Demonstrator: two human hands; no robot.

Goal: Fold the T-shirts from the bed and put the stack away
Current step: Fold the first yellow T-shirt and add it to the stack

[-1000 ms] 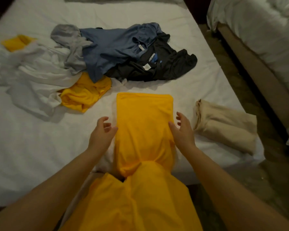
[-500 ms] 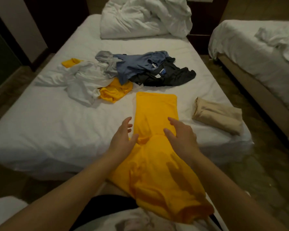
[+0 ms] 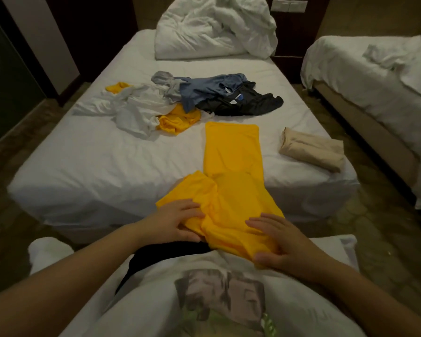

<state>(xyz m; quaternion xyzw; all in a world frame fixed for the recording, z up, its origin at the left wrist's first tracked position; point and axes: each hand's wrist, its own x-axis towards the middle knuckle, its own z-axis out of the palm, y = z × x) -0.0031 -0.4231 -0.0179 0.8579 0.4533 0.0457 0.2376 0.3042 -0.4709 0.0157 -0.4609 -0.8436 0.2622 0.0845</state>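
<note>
A yellow T-shirt (image 3: 232, 154), folded into a long strip, lies on the white bed (image 3: 95, 156) with its near end hanging over the bed's front edge toward me. My left hand (image 3: 178, 221) grips the left corner of that hanging end, fingers on top and thumb beneath. On the right corner, my right hand (image 3: 277, 242) holds the cloth the same way. A folded beige T-shirt (image 3: 311, 149) lies to the right. Behind is a loose pile: white shirts (image 3: 136, 109), a blue shirt (image 3: 209, 90), a black shirt (image 3: 241, 104), another yellow one (image 3: 178, 120).
A crumpled white duvet (image 3: 216, 27) lies at the head of the bed. A second bed (image 3: 374, 81) stands to the right across a narrow floor gap. Dark walls and a door are at the left. I stand at the foot of the bed.
Both hands slid down the yellow strip from mid-bed to its hanging end and took hold of the hem. The view pulled back from the bed.
</note>
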